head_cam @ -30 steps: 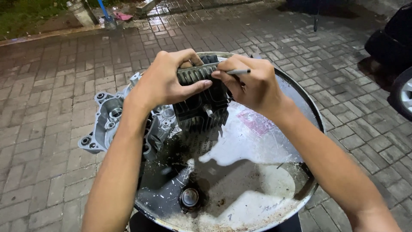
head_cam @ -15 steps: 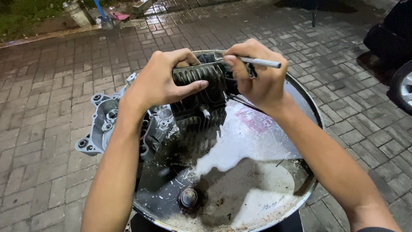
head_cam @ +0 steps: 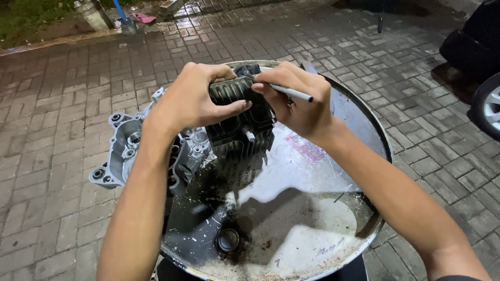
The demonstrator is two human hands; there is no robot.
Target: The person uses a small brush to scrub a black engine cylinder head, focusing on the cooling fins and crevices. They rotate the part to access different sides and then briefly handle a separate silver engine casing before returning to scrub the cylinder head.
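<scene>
A dark finned engine cylinder (head_cam: 240, 130) stands on the top of a metal drum (head_cam: 323, 182). My left hand (head_cam: 194, 99) grips the cylinder's upper fins from the left. My right hand (head_cam: 298, 96) holds a thin white-handled tool (head_cam: 292, 93), its tip at the cylinder's top edge; the fingers also rest against the cylinder. A grey aluminium engine case (head_cam: 125, 151) lies at the drum's left edge, partly hanging over it and partly behind my left forearm.
The drum lid is wet and stained, with a round bung cap (head_cam: 228, 241) near its front. Brick paving surrounds the drum. A car wheel (head_cam: 488, 106) and dark bodywork stand at the right. Grass and small objects lie at the far left.
Both hands and the cylinder stay in place. My right hand has shifted the thin tool slightly, working it at the cylinder's top; it now points down to the right.
</scene>
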